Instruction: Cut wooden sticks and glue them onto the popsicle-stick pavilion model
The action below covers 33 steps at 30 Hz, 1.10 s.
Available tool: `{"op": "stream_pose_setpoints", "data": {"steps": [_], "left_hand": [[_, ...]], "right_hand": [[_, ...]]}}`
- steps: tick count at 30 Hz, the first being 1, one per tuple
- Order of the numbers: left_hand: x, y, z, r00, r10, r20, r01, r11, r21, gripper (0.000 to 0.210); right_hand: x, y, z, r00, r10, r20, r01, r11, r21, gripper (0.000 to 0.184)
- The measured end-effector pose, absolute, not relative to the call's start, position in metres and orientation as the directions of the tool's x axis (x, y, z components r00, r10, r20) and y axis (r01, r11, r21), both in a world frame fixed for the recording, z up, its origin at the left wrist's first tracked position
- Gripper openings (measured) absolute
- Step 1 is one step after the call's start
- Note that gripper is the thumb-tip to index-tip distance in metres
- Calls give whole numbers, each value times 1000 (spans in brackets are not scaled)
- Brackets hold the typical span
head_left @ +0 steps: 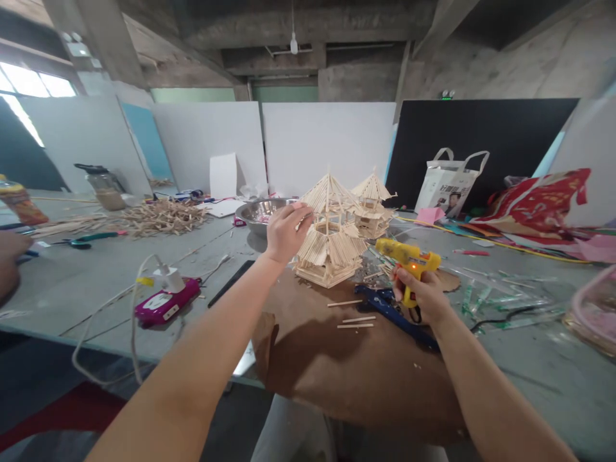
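Note:
My right hand point(426, 295) grips a yellow hot glue gun point(407, 253) by its handle. An orange light glows on the gun's side, and its nozzle points left toward a pagoda model point(332, 253) made of thin wooden sticks. At the left side of the model's upper roof is my left hand point(287, 230), fingers bent and pressed together; whatever they pinch is hidden or too small to name. Several loose sticks point(359, 319) lie on the brown board point(312, 359) before the model. Blue-handled pliers point(394, 314) rest beneath the glue gun.
Behind stands a second stick pagoda point(373, 205), with a metal bowl point(250, 212) to its left. A purple power strip point(168, 301) with a white cable sits at left, near a stick pile point(166, 215). Glue sticks point(495, 289) litter the right. Another person's hand point(9, 256) shows far left.

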State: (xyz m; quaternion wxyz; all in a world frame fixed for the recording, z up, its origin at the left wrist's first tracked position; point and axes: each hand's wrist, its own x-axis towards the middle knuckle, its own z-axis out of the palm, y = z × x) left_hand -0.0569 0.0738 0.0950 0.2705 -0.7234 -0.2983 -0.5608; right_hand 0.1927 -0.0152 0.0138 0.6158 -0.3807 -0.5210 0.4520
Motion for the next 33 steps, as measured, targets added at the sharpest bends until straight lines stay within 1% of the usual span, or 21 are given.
{"op": "stream_pose_setpoints", "data": {"steps": [2, 3, 4, 6, 8, 10, 12, 13, 14, 16, 19, 21, 23, 25, 27, 30, 33], "left_hand": [[-52, 55, 85, 137, 142, 980, 723, -691, -1, 16], [-48, 45, 79, 144, 170, 975, 703, -711, 20, 16], [-44, 37, 72, 160, 215, 963, 681, -731, 50, 16], [-33, 26, 57, 281, 320, 905, 644, -762, 70, 17], [-21, 21, 43, 479, 448, 755, 628, -776, 62, 18], [-10, 21, 31, 642, 549, 535, 629, -776, 43, 19], [-2, 22, 21, 706, 620, 341, 650, -759, 36, 21], [0, 22, 17, 713, 644, 276, 662, -749, 36, 22], [2, 23, 14, 710, 664, 233, 676, -736, 36, 23], [1, 23, 8, 695, 693, 193, 700, -713, 42, 24], [-3, 25, -1, 677, 718, 164, 719, -692, 61, 25], [-5, 27, -6, 673, 723, 157, 723, -687, 70, 25], [-7, 29, -9, 675, 719, 166, 719, -691, 68, 26], [-7, 29, -11, 687, 706, 174, 708, -704, 62, 25], [-7, 30, -11, 698, 696, 169, 697, -714, 62, 22], [-7, 29, -10, 701, 695, 158, 695, -716, 66, 18], [-7, 28, -8, 688, 710, 148, 710, -701, 61, 15]], "right_hand": [[196, -12, 16, 123, 947, 297, -163, 315, -935, 26], [198, -10, 16, 162, 941, 297, -162, 322, -933, 27], [200, -8, 16, 205, 934, 293, -161, 328, -931, 28], [208, -2, 15, 301, 915, 268, -158, 325, -932, 29], [218, 2, 13, 402, 889, 217, -165, 304, -938, 32], [231, 6, 12, 486, 859, 162, -184, 281, -942, 35], [243, 9, 11, 555, 826, 95, -205, 247, -947, 36], [248, 10, 11, 583, 810, 61, -217, 228, -949, 36], [252, 11, 10, 603, 797, 32, -229, 212, -950, 35], [257, 13, 8, 620, 785, -1, -242, 190, -951, 32], [258, 15, 5, 647, 763, 16, -227, 213, -950, 28], [259, 17, 4, 737, 671, 86, -151, 288, -946, 30], [261, 18, 4, 847, 477, 235, 19, 413, -910, 32], [265, 19, 4, 892, 259, 371, 206, 497, -843, 34], [270, 19, 6, 886, 135, 444, 320, 514, -796, 33], [278, 14, 10, 843, 19, 537, 455, 505, -733, 33], [283, 7, 16, 782, -136, 609, 590, 476, -652, 35]]}}
